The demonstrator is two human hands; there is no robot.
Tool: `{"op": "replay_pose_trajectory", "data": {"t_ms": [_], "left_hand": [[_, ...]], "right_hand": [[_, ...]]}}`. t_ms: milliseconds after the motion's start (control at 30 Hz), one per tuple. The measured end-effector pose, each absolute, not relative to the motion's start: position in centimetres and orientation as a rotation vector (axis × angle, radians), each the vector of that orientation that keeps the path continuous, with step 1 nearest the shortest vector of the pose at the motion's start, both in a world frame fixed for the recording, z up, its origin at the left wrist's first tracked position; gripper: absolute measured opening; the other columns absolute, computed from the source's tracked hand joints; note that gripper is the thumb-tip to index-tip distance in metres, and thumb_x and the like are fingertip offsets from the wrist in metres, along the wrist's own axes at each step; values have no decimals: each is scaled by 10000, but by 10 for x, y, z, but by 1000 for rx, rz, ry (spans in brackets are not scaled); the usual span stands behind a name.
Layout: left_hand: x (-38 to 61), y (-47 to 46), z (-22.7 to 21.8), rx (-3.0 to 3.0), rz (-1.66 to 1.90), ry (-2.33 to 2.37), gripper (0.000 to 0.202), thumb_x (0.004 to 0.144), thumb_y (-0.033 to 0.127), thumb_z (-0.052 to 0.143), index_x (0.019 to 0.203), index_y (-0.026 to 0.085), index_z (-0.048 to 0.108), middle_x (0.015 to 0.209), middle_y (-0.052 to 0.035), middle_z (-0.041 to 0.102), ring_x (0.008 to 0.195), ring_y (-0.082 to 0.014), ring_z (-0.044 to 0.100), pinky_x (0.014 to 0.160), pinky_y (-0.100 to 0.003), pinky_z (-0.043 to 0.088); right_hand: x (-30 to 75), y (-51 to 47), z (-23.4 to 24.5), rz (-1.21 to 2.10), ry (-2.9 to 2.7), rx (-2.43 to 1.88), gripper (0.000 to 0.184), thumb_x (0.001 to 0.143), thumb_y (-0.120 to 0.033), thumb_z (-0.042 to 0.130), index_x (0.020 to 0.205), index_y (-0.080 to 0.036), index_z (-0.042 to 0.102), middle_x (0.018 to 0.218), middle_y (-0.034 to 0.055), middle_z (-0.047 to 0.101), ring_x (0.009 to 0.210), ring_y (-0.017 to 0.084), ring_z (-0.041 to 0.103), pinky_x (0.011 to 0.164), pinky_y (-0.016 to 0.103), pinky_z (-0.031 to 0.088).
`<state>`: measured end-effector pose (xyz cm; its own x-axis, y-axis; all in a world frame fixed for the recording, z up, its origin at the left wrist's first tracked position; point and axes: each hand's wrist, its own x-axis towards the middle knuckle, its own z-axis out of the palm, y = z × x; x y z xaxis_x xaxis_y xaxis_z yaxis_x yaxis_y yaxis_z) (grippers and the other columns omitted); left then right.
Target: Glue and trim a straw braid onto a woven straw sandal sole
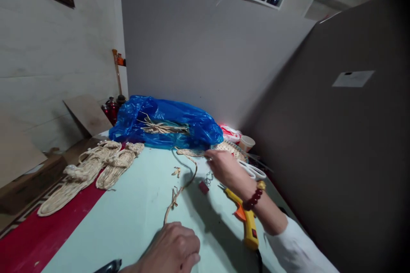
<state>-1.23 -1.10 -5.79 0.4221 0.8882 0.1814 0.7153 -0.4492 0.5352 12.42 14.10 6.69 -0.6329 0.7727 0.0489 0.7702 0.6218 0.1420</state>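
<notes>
My left hand (174,243) rests at the near edge of the table with its fingers curled closed. A thin twisted straw cord (194,175) runs out from beneath those fingers and bends away across the table, with a small knot of loose strands along it. My right hand (226,168) reaches over the far right of the table, fingers bent together. Its fingertips meet the end of a flat woven straw piece (190,152); whether they grip it is hidden. Below my right forearm lies a yellow glue gun (245,217) with an orange trigger.
A blue plastic bag (173,113) holding straw strands (163,127) stands at the back. Woven straw sandals (92,164) lie left on a red strip. White-handled scissors (256,170), a cup (247,143) and a dark red block (203,187) are at right. Grey partitions (205,47) enclose the table.
</notes>
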Motion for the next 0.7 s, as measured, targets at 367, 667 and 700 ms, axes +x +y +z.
{"op": "replay_pose_trajectory", "data": {"t_ms": [367,667,700], "left_hand": [[-6,-3,-87,2555,633,1238,270,778,357,775,653,219,579,591,63,621,518,-121,494,586,-298,328],[-6,-27,-72,2440,670,1229,29,889,208,644,885,186,662,914,-50,714,841,-210,653,816,-369,510],[-7,-32,-70,2408,685,1229,101,915,230,618,994,189,666,1039,-73,702,923,-225,655,840,-401,529]], "right_hand": [[45,130,10,109,2926,965,230,960,-296,621,1140,-152,632,1147,76,658,987,224,661,849,433,558],[47,92,59,-466,3276,1010,164,975,-283,587,1055,-143,621,944,26,673,792,166,663,717,340,559],[45,78,62,-543,3307,951,132,966,-253,587,1035,-144,610,906,15,671,756,154,654,691,313,546]]}}
